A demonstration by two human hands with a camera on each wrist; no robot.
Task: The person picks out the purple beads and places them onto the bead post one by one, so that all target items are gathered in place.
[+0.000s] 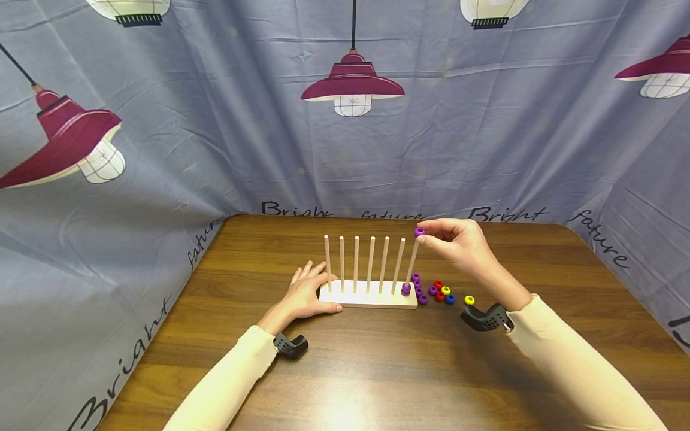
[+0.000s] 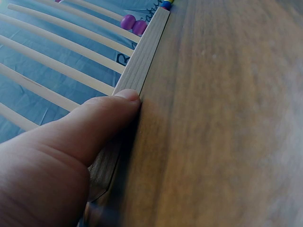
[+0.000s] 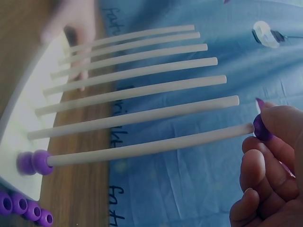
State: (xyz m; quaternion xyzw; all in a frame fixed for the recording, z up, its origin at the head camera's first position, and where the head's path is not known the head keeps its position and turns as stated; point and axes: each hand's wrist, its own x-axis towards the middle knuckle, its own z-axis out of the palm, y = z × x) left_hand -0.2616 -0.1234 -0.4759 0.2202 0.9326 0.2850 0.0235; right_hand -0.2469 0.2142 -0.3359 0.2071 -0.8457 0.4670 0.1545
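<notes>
A wooden peg rack point(image 1: 368, 301) with several upright pegs stands on the table. My left hand point(image 1: 308, 294) holds its left end, the thumb along the front edge and the other fingers spread towards the back. In the left wrist view the thumb point(image 2: 106, 118) lies against the base. My right hand point(image 1: 458, 242) pinches a purple bead point(image 3: 262, 128) between thumb and fingers, right at the tip of the rightmost peg point(image 3: 151, 147). Two purple beads point(image 1: 406, 290) sit stacked at the bottom of that same peg.
A row of loose purple beads point(image 1: 419, 292) lies along the rack's right end. Further right are red beads point(image 1: 438, 284), a blue bead point(image 1: 450, 299) and a yellow bead point(image 1: 469, 300) among others. A printed curtain point(image 1: 345, 161) hangs behind the wooden table point(image 1: 377, 365).
</notes>
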